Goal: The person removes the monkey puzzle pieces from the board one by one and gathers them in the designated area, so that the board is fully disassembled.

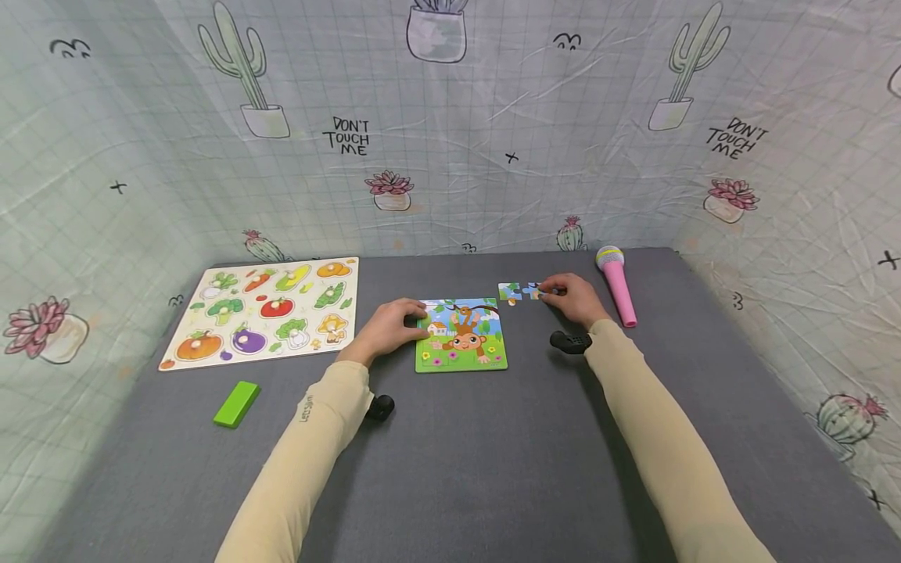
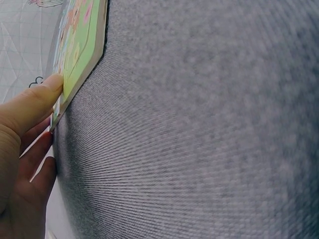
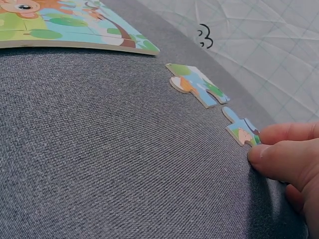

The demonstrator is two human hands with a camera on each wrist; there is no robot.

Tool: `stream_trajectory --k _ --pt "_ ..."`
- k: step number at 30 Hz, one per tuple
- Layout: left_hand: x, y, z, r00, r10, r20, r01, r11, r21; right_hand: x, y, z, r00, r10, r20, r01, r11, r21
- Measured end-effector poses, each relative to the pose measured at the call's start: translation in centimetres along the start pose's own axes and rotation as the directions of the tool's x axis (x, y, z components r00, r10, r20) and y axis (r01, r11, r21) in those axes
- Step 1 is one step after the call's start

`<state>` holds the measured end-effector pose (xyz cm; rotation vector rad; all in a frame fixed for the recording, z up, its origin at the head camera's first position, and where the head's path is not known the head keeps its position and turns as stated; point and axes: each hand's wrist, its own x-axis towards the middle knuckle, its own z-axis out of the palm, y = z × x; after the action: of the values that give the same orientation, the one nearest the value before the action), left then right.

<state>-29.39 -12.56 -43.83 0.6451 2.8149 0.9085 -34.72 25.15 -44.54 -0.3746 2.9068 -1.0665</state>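
A vegetable puzzle board [image 1: 251, 314], printed with a broccoli, a tomato and an eggplant, lies at the far left of a gray-covered table [image 1: 464, 469], a bright green block [image 1: 237, 404] on the cloth nearer the camera. Next, a person's left hand [image 1: 389, 328], in a cream sleeve [image 1: 310, 438], holds the left edge of a monkey jigsaw puzzle [image 1: 462, 338], thumb on the printed face and fingers bent at the side; the puzzle lies flat at center, its upside-down monkey dangling from a branch. Just beyond its far right corner rests a loose jigsaw piece [image 3: 197, 84] showing green and blue. Beside it, a second jigsaw piece [image 3: 239, 128] is pinched at its right end by the thumb and forefinger of the right hand [image 1: 573, 299], the fingertips close together. At right, a pink toy microphone [image 1: 619, 291] lies with its head toward the cactus-print backdrop [image 1: 464, 125].
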Motion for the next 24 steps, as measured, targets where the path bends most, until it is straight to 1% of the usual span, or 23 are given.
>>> stream_trajectory --k 3,6,9,11,15,17,20,24 --pt "0.0 0.0 0.0 1.000 0.005 -0.001 -0.005 1.000 0.002 0.0 -0.2 -0.1 1.000 0.014 0.008 -0.014 1.000 0.003" --pt "0.0 0.1 0.0 1.000 0.005 -0.003 -0.005 1.000 0.000 -0.1 -0.6 -0.2 1.000 0.026 -0.003 -0.025 1.000 0.015" --pt "-0.1 0.1 0.0 1.000 -0.001 -0.004 0.001 1.000 -0.009 -0.2 -1.7 0.1 0.999 0.032 -0.014 -0.032 0.999 0.038" --pt "-0.2 0.1 0.0 1.000 -0.007 -0.005 0.007 1.000 -0.019 -0.4 -2.8 0.5 1.000 0.029 -0.004 -0.029 0.998 0.049" --pt "-0.3 0.0 0.1 1.000 -0.021 -0.014 0.020 0.999 -0.034 -0.8 -5.5 1.7 0.998 -0.005 0.068 0.000 0.998 0.069" --pt "-0.4 0.0 0.1 1.000 -0.025 -0.017 0.024 0.999 -0.037 -1.0 -6.6 2.6 0.993 -0.032 0.115 0.022 0.996 0.087" --pt "-0.4 0.0 0.1 1.000 -0.024 -0.014 0.024 0.999 -0.041 -1.4 -8.2 3.8 0.984 -0.053 0.173 0.033 0.993 0.116" --pt "-0.4 0.2 0.1 1.000 -0.023 -0.007 0.023 0.998 -0.052 -1.7 -9.4 5.3 0.977 -0.084 0.197 0.057 0.988 0.142"
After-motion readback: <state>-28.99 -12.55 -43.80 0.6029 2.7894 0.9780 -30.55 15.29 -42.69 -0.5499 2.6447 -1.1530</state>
